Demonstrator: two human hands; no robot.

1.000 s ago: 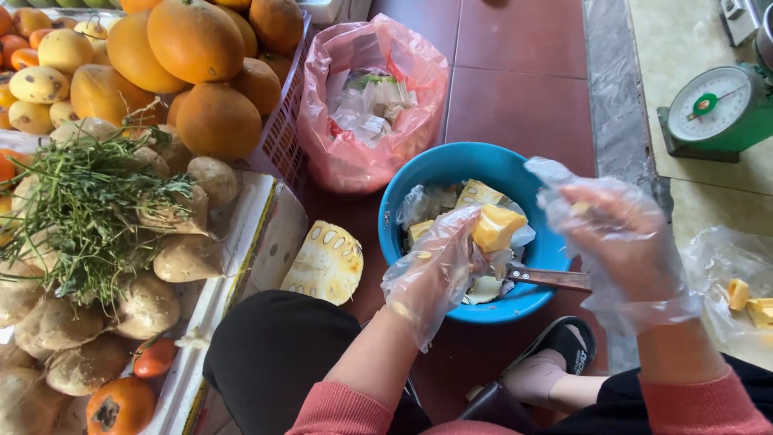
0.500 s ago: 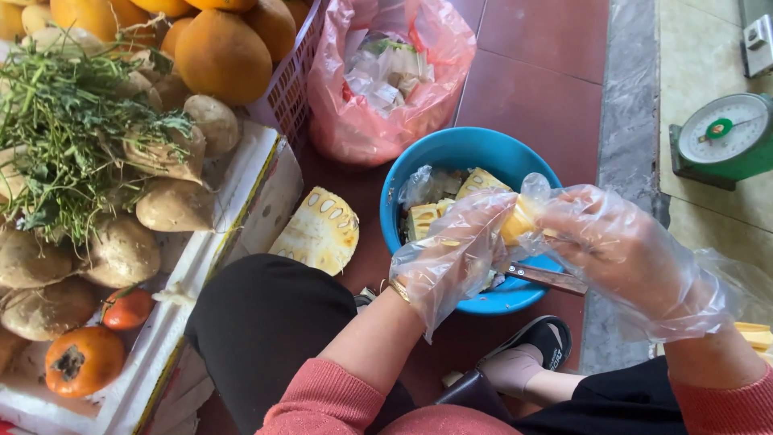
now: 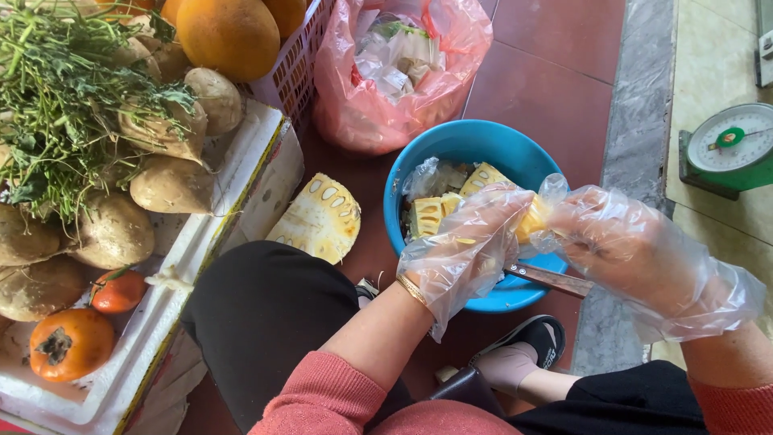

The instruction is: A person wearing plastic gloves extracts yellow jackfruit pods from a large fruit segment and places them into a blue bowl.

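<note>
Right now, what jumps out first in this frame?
Two gloved hands, left hand and right hand, meet over a blue bowl at centre, pinching a yellow fruit piece between them. A knife lies across the bowl's near rim. At left, a white box holds tubers, greens and persimmons, with a cut fruit slab on the floor beside it.

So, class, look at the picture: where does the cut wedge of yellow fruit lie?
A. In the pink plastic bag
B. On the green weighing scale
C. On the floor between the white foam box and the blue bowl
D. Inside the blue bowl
C: the cut wedge lies flat on the red floor, with the white foam box to one side and the blue bowl to the other.
</note>
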